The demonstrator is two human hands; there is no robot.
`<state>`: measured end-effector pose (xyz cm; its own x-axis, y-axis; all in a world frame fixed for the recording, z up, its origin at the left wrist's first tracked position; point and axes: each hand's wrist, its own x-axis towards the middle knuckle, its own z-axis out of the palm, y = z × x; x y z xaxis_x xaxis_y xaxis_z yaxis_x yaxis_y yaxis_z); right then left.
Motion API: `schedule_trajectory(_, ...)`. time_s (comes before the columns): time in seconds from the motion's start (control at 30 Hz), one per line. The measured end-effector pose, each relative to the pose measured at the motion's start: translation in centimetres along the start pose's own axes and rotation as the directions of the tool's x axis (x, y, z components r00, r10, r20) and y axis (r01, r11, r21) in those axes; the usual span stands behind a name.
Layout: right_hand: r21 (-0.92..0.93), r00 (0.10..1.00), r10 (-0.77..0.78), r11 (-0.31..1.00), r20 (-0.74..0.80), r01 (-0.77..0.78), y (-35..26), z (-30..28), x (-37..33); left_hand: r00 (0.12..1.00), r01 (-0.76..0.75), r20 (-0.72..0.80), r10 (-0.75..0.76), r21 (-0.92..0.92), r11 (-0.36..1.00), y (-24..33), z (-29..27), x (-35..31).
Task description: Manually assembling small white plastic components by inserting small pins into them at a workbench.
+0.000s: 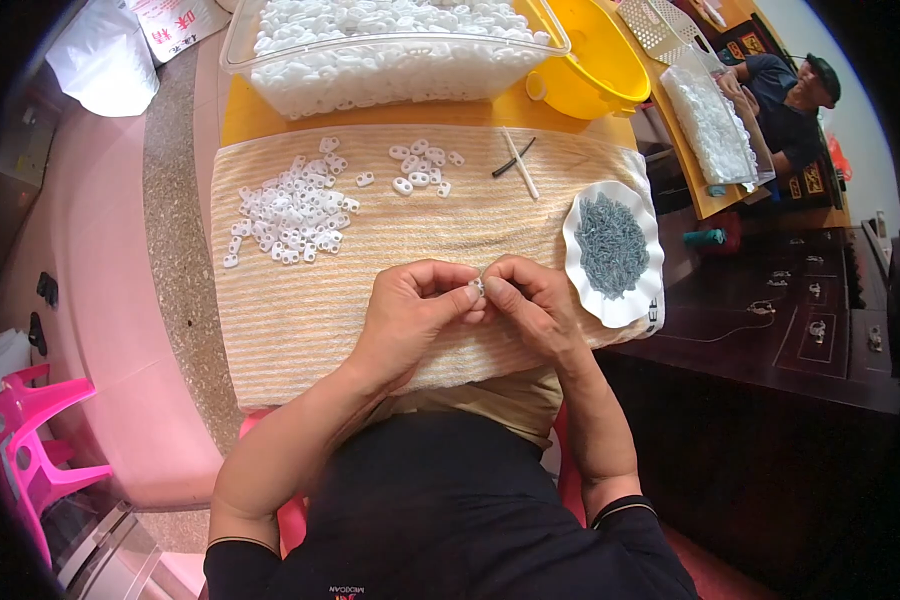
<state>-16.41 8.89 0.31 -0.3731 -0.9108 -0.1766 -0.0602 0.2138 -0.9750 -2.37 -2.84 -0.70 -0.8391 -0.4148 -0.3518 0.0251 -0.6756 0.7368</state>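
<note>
Over the striped towel point(290, 330), your left hand point(420, 310) and right hand point(530, 305) meet, each thumb and forefinger pinched closed on a tiny whitish piece point(479, 287), mostly hidden. From there, a scalloped white dish point(610, 313) of grey slivers point(612, 245) sits near three o'clock, crossed black and white sticks point(518, 168) at one, a few two-holed white plastic tabs point(420, 168) at eleven, a larger tab pile point(295, 210) at ten. Farther stand a clear bin point(370, 85) at eleven and a yellow basin point(610, 97) at one.

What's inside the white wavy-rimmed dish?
A heap of small, slender grey pieces fills most of the white wavy-rimmed dish. The heap's lower layers and the dish's floor beneath it are covered.
</note>
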Motion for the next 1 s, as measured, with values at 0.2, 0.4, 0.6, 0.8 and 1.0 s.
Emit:
schedule_trajectory(0.2,0.199,0.997,0.072,0.977,0.04,-0.079,-0.1,0.2,0.0,1.0,-0.024,-0.007,0.025,0.055,0.998,0.3,0.4,-0.2)
schedule_trajectory(0.4,0.25,0.999,0.016,0.968,0.037,-0.025,0.2,0.7,0.3,1.0,-0.025,-0.006,0.026,0.049,0.998,0.4,0.2,-0.2)
schedule_trajectory(0.6,0.234,1.0,-0.002,0.972,0.029,-0.005,1.0,0.0,0.3,1.0,-0.011,-0.013,0.011,-0.033,0.999,0.1,0.0,0.2)
schedule_trajectory(0.8,0.289,0.999,-0.003,0.957,-0.035,0.013,0.6,0.0,0.2,0.999,-0.007,-0.04,0.003,-0.099,0.995,0.3,0.0,-0.1)
schedule_trajectory(1.0,0.255,0.994,0.062,0.966,-0.095,-0.035,-0.2,0.2,0.2,1.0,-0.02,-0.022,0.017,-0.151,0.988,0.3,-0.4,0.0)
